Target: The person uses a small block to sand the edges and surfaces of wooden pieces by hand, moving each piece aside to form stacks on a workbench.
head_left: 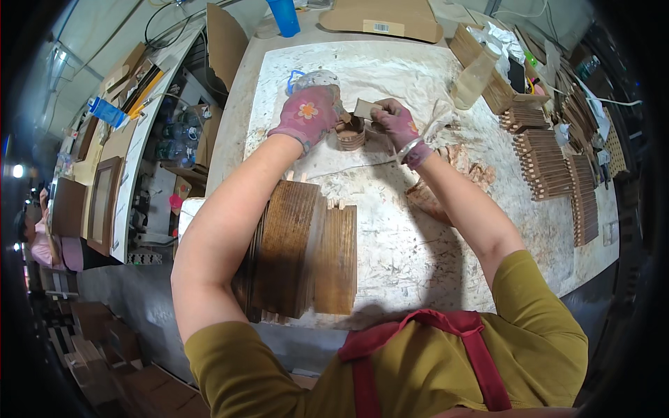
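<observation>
Both my hands wear pink gloves and meet over the far middle of the worktable. My left hand (306,115), with a flower print on the glove, is closed; what its fingers hold is mostly hidden. Just beyond it is a pale, stained object (318,79) with a blue loop (295,79) at its side. In my right hand (397,123) is a small flat grey piece (364,109), pinched above a small round brown container (351,135). Nearer me, stacks of brown-stained wooden strips (289,247) lie under my left forearm.
A stained white sheet (390,272) covers the table. A crumpled stained cloth (432,195) lies below my right wrist. Small wooden pieces (540,164) line the right side, near a bottle (477,76) and wooden box (465,45). Another person (59,247) is far left.
</observation>
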The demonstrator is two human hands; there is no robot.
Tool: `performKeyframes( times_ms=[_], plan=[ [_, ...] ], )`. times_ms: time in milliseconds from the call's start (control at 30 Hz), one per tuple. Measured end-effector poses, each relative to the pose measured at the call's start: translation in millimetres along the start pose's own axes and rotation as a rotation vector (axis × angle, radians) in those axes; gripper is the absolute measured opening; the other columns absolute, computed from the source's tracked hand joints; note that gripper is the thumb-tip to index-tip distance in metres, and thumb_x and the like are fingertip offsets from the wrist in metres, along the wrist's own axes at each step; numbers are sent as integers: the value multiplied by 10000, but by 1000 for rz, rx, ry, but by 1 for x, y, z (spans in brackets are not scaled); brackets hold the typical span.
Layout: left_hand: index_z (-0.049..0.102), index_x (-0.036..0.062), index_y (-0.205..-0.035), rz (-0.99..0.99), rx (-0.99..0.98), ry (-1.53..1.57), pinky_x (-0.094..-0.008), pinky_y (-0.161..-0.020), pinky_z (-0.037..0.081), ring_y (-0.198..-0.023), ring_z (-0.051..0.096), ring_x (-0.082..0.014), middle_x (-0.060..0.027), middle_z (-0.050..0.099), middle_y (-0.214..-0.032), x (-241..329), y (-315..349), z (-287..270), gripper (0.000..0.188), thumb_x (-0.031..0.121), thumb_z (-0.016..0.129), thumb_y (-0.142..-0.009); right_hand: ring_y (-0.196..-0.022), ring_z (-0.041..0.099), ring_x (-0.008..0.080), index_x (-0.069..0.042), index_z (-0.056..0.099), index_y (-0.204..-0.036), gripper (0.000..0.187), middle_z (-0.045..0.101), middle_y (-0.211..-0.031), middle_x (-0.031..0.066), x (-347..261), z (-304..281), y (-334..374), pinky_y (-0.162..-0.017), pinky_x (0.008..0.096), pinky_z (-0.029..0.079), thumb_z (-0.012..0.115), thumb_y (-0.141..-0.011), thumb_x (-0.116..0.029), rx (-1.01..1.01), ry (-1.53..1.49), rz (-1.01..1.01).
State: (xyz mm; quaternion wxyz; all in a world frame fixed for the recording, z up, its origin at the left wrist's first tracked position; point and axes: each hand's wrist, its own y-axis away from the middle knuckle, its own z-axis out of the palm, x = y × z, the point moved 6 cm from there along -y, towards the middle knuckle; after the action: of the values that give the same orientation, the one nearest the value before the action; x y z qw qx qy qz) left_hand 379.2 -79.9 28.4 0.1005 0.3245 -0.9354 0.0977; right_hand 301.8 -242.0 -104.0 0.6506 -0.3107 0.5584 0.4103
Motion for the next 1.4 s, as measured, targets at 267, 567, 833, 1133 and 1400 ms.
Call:
performKeyframes(
  times_ms=[267,567,833,1133,1400],
  plan=[
    [630,8,-885,-244,-178,416,-320,-607,496,-616,641,-191,-119,651,-714,-7,12,-28,128,85,635,-782,-731,618,130,-8,570,-1115,271,644,-910,53,0,-8,24,-648,251,524,639,-914,-177,-138,-295,158],
    [632,-1,-879,9,26,86,-324,-603,511,-634,656,-216,-157,658,-732,14,8,-19,118,62,634,-779,-646,542,87,-14,556,-934,181,571,-732,18,-13,13,5,-567,236,451,652,-869,-153,84,142,-166],
    [619,3,-932,-179,-34,605,-304,-510,472,-573,618,-157,-103,631,-695,-22,11,-5,109,63,612,-842,-655,613,201,-8,532,-1126,252,640,-870,118,-3,-28,15,-564,298,531,603,-929,-147,-2,-433,206],
    [560,17,-989,-457,-146,979,-252,-515,497,-602,633,-154,-78,624,-732,-35,17,-6,158,171,528,-984,-643,549,192,3,512,-1145,224,557,-794,81,-9,-23,53,-609,317,530,470,-986,-151,-145,-705,425],
    [544,18,-983,-445,-166,1202,-251,-569,479,-682,602,-169,-83,595,-781,-38,27,-9,107,90,472,-950,-712,596,227,36,522,-1186,265,626,-979,163,3,14,52,-608,322,520,460,-981,-121,-263,-858,511]
  ],
)
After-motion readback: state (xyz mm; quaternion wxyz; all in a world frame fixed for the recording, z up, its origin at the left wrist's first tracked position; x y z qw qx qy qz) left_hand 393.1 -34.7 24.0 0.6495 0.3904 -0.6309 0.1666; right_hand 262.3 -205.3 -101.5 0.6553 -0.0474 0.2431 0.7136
